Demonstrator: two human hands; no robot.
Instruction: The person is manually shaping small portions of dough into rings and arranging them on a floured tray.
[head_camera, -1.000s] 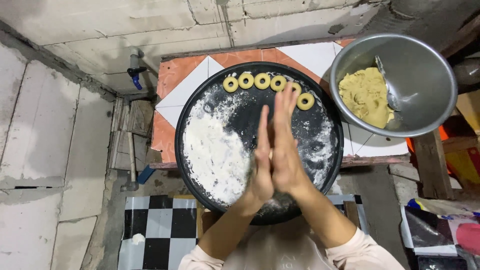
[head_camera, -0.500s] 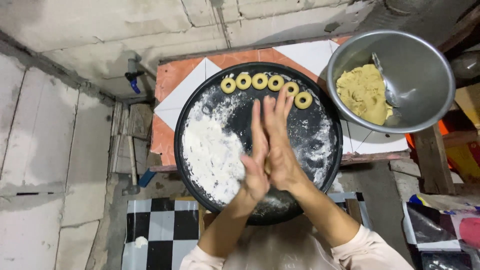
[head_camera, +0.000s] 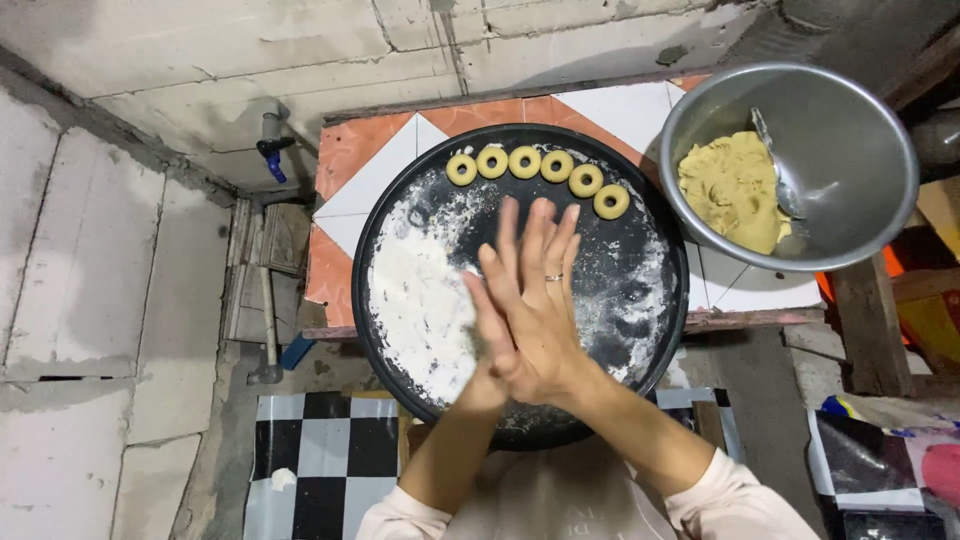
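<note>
My left hand (head_camera: 487, 300) and my right hand (head_camera: 545, 320) are pressed palm against palm, fingers stretched out, over the middle of a round black tray (head_camera: 365, 300). A ring shows on one finger of the right hand. Whatever lies between the palms is hidden. A heap of white flour (head_camera: 420, 300) covers the tray's left part, just left of my hands. Several pale dough rings (head_camera: 525, 162) lie in a curved row along the tray's far rim, beyond my fingertips.
A metal bowl (head_camera: 850, 130) at the right holds yellow dough (head_camera: 735, 185) and a spoon (head_camera: 775, 165). The tray rests on an orange-and-white tiled table (head_camera: 370, 170) against a concrete wall. A blue-handled tap (head_camera: 272, 150) is at the left; a black-and-white checkered surface (head_camera: 320, 450) lies below.
My pressed hands have drawn slightly toward me and slid against each other; they now lean left with the fingers more fanned. Tray, rings and bowl are as before.
</note>
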